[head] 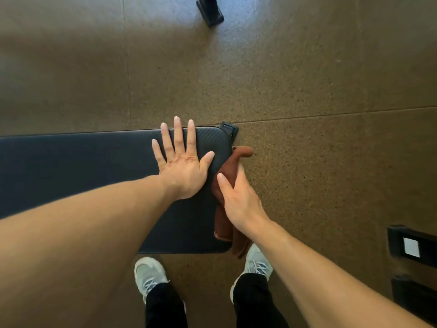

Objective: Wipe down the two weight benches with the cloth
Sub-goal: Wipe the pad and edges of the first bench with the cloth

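1. Splaying fingers [177, 136] wide, left hand [183, 170] lying flat, grasping nothing, on the bench [71, 166].
2. Grasping the cloth [228, 176] with the right hand [238, 200], pressing it against the bench's right end.
3. Standing on the floor [307, 91].

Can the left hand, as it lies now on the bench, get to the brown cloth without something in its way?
Probably yes. The left hand lies flat and open on the bench pad, and the cloth hangs over the pad's end right beside its thumb. Nothing lies between them; only the right hand already holds the cloth.
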